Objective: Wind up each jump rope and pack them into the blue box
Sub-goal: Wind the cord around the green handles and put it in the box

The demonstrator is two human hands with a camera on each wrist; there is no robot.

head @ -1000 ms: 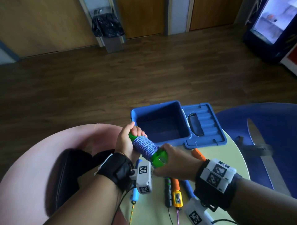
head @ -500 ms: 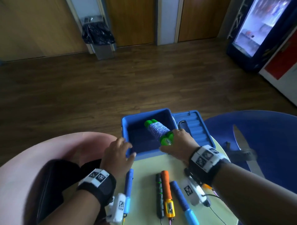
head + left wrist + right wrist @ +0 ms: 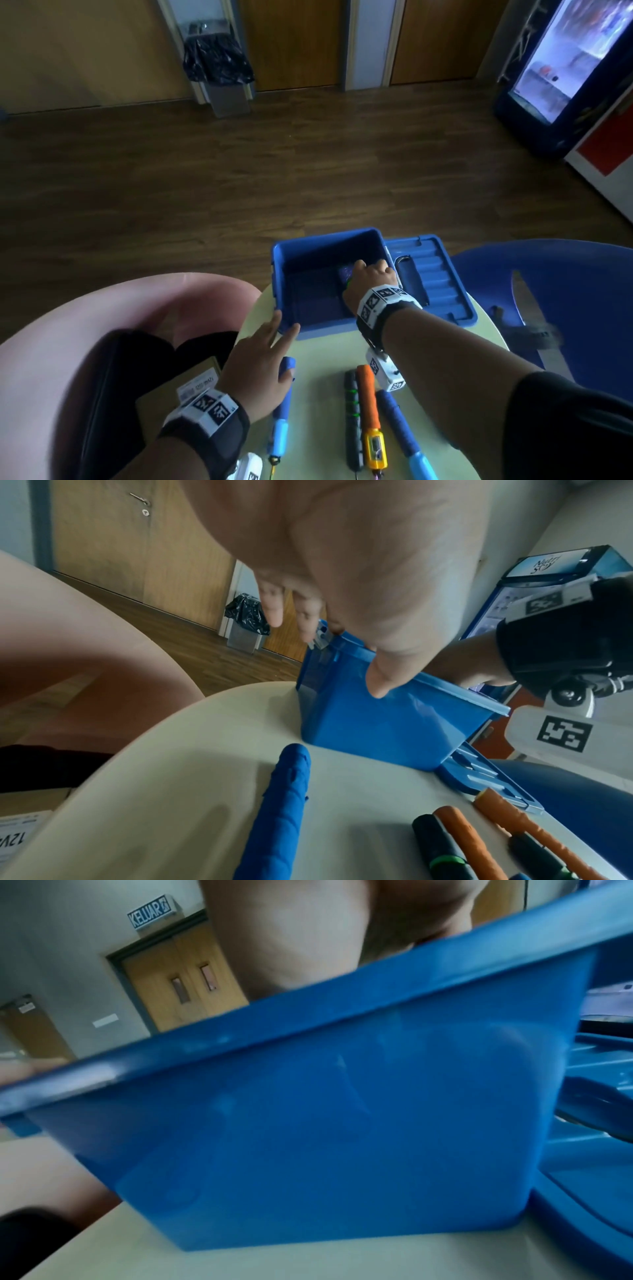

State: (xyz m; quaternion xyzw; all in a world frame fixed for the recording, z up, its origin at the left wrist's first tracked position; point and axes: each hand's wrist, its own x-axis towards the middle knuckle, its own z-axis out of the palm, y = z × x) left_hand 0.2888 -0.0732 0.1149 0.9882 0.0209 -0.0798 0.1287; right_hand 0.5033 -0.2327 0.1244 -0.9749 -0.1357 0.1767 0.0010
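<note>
Head view: the right hand (image 3: 368, 279) reaches down inside the blue box (image 3: 279, 255), at its right side, fingers curled over the wound jump rope (image 3: 345, 273), of which only a purple patch and a green speck show; whether the grip is firm or loosening I cannot tell; the left hand (image 3: 258, 368) lies with straight, spread fingers, tips at the box's near left corner; on the table (image 3: 318, 411) near the person wait a blue handle (image 3: 283, 394), a black handle (image 3: 352, 425), an orange handle (image 3: 368, 401) and another blue handle (image 3: 399, 425); the lid (image 3: 435, 277) lies right of the box.

Left wrist view: the fingertips (image 3: 378, 685) rest on the box rim, holding nothing; this bracing looks right, so the box should not slide.

Right wrist view: only the box's near wall (image 3: 342, 1123) and the heel of the hand show; the fingers are hidden.

To do it well, I judge: set the bundle flat against the right wall, leaving room for the others; let go only once it rests on the bottom, lest the coil spring loose.
</note>
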